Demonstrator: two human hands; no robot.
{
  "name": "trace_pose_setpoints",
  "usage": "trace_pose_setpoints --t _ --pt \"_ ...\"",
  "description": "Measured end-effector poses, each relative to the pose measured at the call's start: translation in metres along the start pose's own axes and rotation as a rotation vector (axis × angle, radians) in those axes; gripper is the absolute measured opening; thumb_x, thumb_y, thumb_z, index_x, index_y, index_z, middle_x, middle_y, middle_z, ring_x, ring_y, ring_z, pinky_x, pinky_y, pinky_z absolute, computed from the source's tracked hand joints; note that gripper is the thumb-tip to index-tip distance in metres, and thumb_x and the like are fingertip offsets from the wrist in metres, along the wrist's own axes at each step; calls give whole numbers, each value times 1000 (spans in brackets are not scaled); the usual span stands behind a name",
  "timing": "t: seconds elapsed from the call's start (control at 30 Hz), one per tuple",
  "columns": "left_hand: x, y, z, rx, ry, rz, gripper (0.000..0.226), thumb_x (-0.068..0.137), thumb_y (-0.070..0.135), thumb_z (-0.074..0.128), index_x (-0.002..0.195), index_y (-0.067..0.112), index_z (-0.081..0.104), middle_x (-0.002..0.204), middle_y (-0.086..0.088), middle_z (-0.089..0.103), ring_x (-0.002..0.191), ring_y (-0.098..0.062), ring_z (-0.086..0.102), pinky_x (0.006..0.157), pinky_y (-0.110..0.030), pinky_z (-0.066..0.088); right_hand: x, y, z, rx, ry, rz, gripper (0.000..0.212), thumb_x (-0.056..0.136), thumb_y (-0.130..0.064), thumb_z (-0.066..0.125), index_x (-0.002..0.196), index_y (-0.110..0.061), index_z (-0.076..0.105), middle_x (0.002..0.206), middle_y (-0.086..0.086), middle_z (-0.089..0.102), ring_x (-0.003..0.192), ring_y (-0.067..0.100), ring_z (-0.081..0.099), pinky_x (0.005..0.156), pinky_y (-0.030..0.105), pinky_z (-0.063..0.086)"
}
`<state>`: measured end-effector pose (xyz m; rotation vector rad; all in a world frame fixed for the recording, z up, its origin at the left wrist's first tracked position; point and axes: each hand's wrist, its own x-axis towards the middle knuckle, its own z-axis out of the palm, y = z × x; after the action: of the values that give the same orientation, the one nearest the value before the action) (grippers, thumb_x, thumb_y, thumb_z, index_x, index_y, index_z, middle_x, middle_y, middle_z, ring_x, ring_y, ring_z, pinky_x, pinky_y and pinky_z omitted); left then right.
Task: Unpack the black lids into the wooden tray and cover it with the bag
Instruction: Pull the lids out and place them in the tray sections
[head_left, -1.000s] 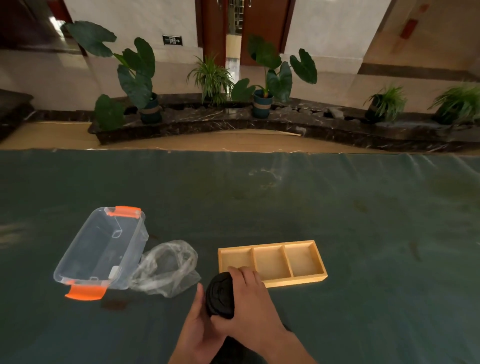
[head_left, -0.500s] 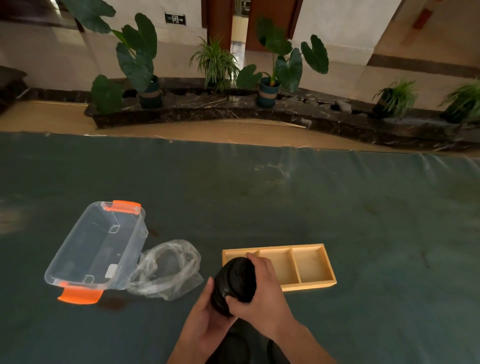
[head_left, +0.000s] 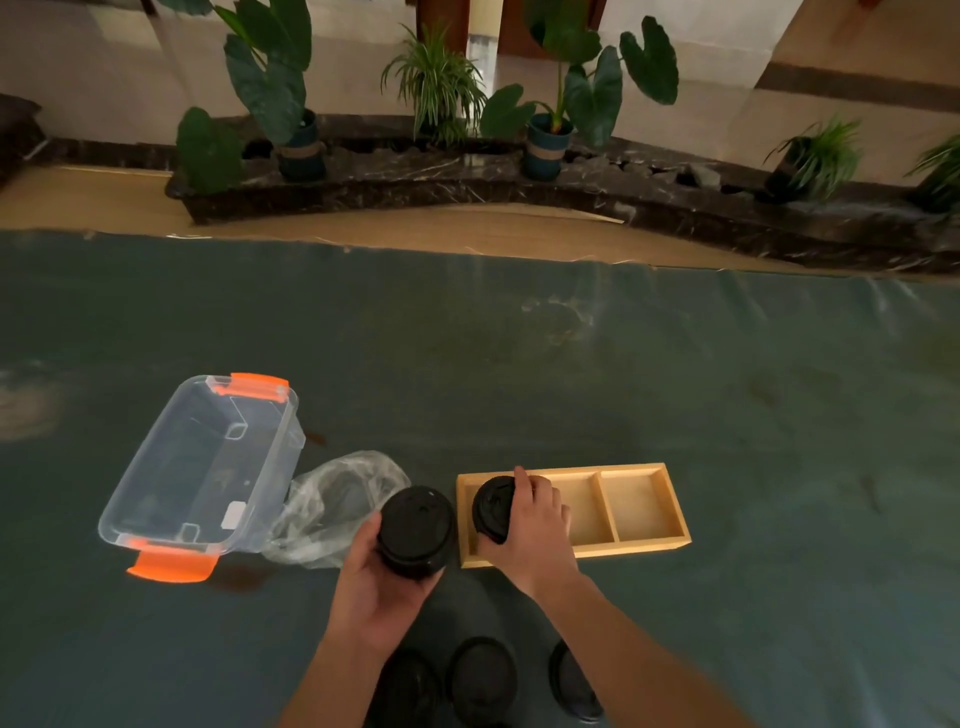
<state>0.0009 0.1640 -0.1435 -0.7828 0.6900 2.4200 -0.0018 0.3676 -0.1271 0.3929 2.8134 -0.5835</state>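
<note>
A round black lid (head_left: 492, 506), half hidden under the right hand (head_left: 530, 525), sat over the leftmost compartment of the wooden tray (head_left: 644, 543); fingers clamped its rim. The left hand (head_left: 376, 582) gripped a stack of lids (head_left: 415, 530) just left of the tray. More lids (head_left: 480, 680) lay dim, cut off below. The crumpled clear bag (head_left: 332, 506) touched a clear box (head_left: 202, 467) on the desk (head_left: 623, 374)

Clear orange-latched tub (head_left: 208, 473) on green cloth (head_left: 675, 389); potted plants (head_left: 550, 104) behind

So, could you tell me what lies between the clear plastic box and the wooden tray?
In the head view, the crumpled plastic bag and the left hand, holding black lids.
</note>
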Motion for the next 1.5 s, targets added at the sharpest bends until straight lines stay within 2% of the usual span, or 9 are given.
trace_pose_setpoints --t 0.3,0.5,0.67,0.77,0.83,0.93,1.1,1.27,1.5 --pt "-10 5 0 -2 -51 -7 62 91 41 67 145 13 55 147 -17 60 133 -34 59 113 -51 41 11 -2 26 -171 55 -34 76 77 -59 77 133 -20 42 135 2 57 129 26 53 113 48 40" --pt "-9 2 -1 35 -74 -15 60 88 41 72 140 14 61 147 -17 60 133 -35 59 115 -53 40 20 1 29 -242 21 -1 77 77 -61 77 135 -19 49 143 3 55 141 28 40 115 51 36" --pt "-10 4 8 45 -131 4 68 80 40 82 139 14 61 147 -18 60 134 -36 58 113 -53 42 15 0 18 -274 18 -21 71 83 -70 60 131 -18 55 141 5 50 135 29 42 114 51 37" --pt "-6 -1 18 23 -152 -32 55 89 40 72 137 13 63 146 -18 60 134 -36 58 105 -50 51 -1 -2 -5 -148 88 -69 56 92 -64 46 122 -19 61 135 3 52 129 27 45 111 49 40" --pt "-3 -7 27 40 -175 -63 49 92 41 68 133 13 66 145 -18 61 131 -34 60 102 -47 54 -15 -1 -26 157 195 -151 47 92 -53 48 121 -18 59 127 1 54 120 20 49 106 44 46" --pt "2 -23 47 84 -220 -116 58 88 42 76 136 11 64 143 -18 62 128 -33 62 102 -46 54 -37 1 -57 362 183 -321 62 84 -52 62 135 -18 48 140 1 49 128 15 47 112 33 44" --pt "8 -66 73 165 -291 -189 63 90 41 75 142 10 58 144 -18 61 131 -32 60 103 -47 52 -48 12 -84 -8 -10 -324 111 64 -72 71 156 -27 26 161 4 32 146 25 29 122 45 31" --pt "12 -94 86 182 -318 -176 57 99 46 63 143 11 57 148 -18 58 139 -32 53 110 -46 48 -42 40 -87 -120 11 -335 90 71 -62 69 146 -24 36 136 1 51 124 24 44 111 44 43" --pt "19 -117 95 116 -231 -203 50 103 41 53 138 7 63 140 -19 64 126 -31 64 97 -42 56 -35 75 -94 53 26 -371 95 66 -63 67 148 -25 36 139 -1 48 128 21 42 114 38 42"
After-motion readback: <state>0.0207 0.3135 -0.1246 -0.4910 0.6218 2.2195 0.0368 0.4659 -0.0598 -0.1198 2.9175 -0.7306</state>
